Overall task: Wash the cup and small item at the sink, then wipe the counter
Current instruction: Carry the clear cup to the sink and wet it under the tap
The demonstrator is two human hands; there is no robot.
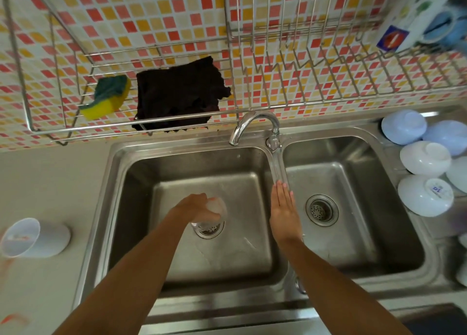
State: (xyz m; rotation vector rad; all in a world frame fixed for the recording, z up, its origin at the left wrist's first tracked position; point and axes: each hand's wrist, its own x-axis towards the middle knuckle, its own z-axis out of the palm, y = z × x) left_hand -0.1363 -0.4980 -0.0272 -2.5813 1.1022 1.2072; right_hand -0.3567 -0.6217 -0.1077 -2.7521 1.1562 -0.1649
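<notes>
Fingers (202, 198) of left hand (194, 206) curled round small clear item (214, 208), possibly glass, over left basin drain (209, 230). Right hand (284, 208) flat, fingers straight, holding nothing, at tap lever (276, 163), probably for water. Cup (32, 237) lies on bench (50, 183), unwashed.

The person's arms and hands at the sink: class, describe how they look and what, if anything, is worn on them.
Both forearms are bare right up to the bottom edge of the picture: no sleeves show. The left hand and the right hand wear no gloves, and no watch, bracelet or ring can be seen. The right hand's fingernails look short and pale pink. The arms are slim and carry no visible markings.
</notes>
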